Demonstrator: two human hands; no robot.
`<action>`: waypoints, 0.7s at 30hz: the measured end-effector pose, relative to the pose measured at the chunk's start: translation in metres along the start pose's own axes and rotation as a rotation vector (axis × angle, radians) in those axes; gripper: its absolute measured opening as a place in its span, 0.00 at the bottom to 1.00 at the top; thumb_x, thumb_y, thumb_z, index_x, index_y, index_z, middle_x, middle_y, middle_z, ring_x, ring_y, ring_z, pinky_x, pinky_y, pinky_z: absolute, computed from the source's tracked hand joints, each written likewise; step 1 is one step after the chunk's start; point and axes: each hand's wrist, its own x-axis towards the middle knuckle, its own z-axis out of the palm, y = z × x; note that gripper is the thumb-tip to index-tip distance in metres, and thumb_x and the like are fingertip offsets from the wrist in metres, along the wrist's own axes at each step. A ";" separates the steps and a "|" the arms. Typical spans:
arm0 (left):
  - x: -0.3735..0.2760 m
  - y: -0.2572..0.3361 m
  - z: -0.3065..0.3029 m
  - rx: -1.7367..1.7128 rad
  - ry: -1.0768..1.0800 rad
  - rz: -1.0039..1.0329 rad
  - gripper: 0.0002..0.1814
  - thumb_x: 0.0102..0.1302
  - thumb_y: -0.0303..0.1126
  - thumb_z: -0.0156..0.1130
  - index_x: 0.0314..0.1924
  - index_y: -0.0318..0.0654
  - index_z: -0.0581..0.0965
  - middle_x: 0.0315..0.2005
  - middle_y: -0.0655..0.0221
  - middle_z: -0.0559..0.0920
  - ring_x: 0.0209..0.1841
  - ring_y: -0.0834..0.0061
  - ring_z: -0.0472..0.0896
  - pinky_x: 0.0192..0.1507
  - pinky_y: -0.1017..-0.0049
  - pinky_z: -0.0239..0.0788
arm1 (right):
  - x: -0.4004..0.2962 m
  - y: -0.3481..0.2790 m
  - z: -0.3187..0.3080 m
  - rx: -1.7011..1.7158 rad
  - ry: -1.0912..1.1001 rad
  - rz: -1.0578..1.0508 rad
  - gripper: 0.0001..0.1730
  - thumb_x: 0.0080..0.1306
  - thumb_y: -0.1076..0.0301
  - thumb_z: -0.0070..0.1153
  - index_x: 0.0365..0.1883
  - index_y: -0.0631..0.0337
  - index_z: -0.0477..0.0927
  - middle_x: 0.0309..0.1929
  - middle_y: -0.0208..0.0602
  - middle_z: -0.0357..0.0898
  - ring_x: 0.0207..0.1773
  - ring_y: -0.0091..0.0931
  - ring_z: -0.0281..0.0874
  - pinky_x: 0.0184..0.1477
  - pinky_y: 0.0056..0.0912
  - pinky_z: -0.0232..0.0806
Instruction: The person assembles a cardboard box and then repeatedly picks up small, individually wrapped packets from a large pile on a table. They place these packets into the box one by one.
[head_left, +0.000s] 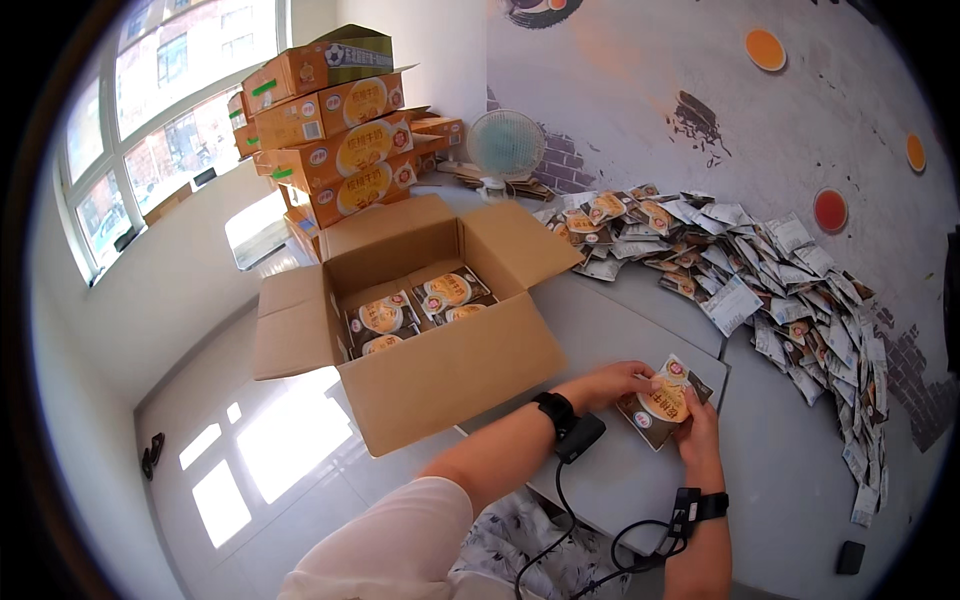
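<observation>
Between my two hands is a brown and orange milk pouch (664, 405), its printed front turned up above the grey table (600, 480). My left hand (621, 381) grips its upper left edge with thumb and fingers. On the opposite edge, my right hand (697, 431) pinches the pouch. To the left stands an open cardboard box (457, 367) with its flaps spread outward. Inside it lie several matching pouches (380, 316), printed side up. How deep they are stacked is hidden by the box walls.
A long heap of loose pouches (795, 300) curves along the wall on the right. Stacked orange cartons (352, 150) rise behind the box, beside a small fan (506, 146). Cables (562, 517) hang from my wrist devices. A small black object (850, 558) lies at lower right.
</observation>
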 end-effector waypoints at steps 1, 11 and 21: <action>0.003 -0.002 -0.001 -0.046 -0.016 0.013 0.25 0.61 0.41 0.61 0.53 0.36 0.67 0.40 0.68 0.78 0.43 0.77 0.78 0.45 0.77 0.70 | 0.001 0.002 -0.001 -0.042 -0.027 -0.001 0.19 0.67 0.61 0.51 0.50 0.65 0.71 0.47 0.37 0.76 0.48 0.26 0.76 0.48 0.28 0.70; -0.008 0.011 0.019 -0.321 0.050 0.095 0.22 0.61 0.28 0.60 0.54 0.34 0.66 0.46 0.64 0.78 0.47 0.73 0.78 0.50 0.71 0.72 | -0.002 -0.001 0.005 0.057 -0.081 -0.030 0.30 0.65 0.41 0.45 0.48 0.62 0.74 0.47 0.33 0.75 0.48 0.25 0.72 0.47 0.29 0.67; -0.103 0.149 -0.003 -0.217 0.217 0.281 0.22 0.61 0.26 0.60 0.54 0.38 0.66 0.45 0.66 0.78 0.45 0.75 0.80 0.47 0.73 0.75 | -0.004 -0.005 -0.004 0.015 -0.025 0.025 0.34 0.66 0.36 0.39 0.49 0.59 0.74 0.45 0.31 0.75 0.42 0.22 0.72 0.42 0.26 0.67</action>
